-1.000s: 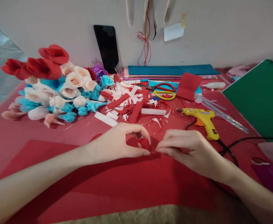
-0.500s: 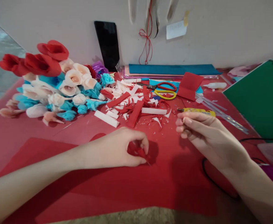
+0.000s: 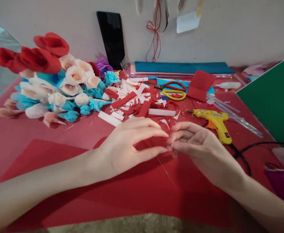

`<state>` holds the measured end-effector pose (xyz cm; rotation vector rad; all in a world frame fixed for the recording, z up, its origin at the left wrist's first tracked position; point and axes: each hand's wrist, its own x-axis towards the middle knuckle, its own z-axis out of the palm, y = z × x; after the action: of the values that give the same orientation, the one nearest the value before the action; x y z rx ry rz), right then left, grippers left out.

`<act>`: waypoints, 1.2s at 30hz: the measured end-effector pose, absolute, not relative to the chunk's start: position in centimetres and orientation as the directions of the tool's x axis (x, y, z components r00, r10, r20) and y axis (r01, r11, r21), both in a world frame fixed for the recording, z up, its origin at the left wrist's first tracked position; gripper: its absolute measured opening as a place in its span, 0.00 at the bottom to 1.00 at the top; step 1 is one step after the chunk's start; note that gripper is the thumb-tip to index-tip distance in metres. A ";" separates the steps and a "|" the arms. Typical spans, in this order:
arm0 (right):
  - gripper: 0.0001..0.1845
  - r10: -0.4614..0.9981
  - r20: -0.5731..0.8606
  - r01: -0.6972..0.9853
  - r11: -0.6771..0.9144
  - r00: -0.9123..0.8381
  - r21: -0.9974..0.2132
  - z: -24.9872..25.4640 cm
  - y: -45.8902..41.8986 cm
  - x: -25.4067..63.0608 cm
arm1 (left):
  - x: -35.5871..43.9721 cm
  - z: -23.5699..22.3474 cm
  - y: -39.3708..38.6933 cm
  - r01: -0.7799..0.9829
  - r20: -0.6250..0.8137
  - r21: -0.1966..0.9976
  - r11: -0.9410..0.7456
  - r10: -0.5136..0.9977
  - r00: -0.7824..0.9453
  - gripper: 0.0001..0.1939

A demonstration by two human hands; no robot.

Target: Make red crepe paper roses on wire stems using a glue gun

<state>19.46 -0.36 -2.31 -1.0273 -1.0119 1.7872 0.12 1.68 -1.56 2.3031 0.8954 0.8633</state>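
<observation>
My left hand [image 3: 127, 145] is over the red sheet [image 3: 132, 197], thumb and index finger stretched toward the right with a gap between their tips. Those tips meet or nearly meet the fingertips of my right hand [image 3: 200, 145]. The right thumb and fingers are pinched together, with a tiny pale bit at the tips that is too small to name. A thin wire [image 3: 166, 172] runs from below the left thumb down over the red sheet; its upper end is hidden.
A yellow glue gun [image 3: 214, 121] with a black cord lies to the right. Behind my hands are paper scraps [image 3: 132, 100] and scissors [image 3: 174, 94]. Paper flowers [image 3: 51, 87] are heaped at left. Clear sticks [image 3: 236, 116] and a green board [image 3: 273, 103] are at right.
My right hand has moved left and down from beside the glue gun to my left fingertips. My left fingers have straightened; the small red piece with wire they held no longer shows between them.
</observation>
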 end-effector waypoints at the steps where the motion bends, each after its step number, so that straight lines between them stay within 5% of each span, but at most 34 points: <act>1: 0.12 0.906 -0.251 -0.263 -0.348 -0.342 -0.900 -2.4 -0.5 19.3 | 0.2 -1.7 1.6 0.379 0.396 0.640 -0.668 0.710 0.582 0.08; 11: 0.11 0.897 -0.288 -0.294 -0.390 -0.334 -0.873 -1.8 -1.2 19.3 | 0.7 -1.3 1.6 0.336 0.569 0.423 -0.842 0.535 0.625 0.06; 28: 0.12 0.919 -0.207 -0.287 -0.310 -0.335 -0.906 -1.8 -1.3 19.8 | 1.9 -1.3 2.3 0.319 0.585 0.435 -0.842 0.534 0.611 0.04; 36: 0.05 0.926 -0.220 -0.381 -0.331 -0.307 -0.863 -0.8 -1.1 20.0 | 1.3 -1.4 3.6 0.309 0.589 0.577 -0.757 0.647 0.484 0.02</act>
<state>19.98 -1.13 -0.82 -0.9325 -0.8924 1.7865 1.33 3.57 -1.42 2.3402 0.7963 1.1736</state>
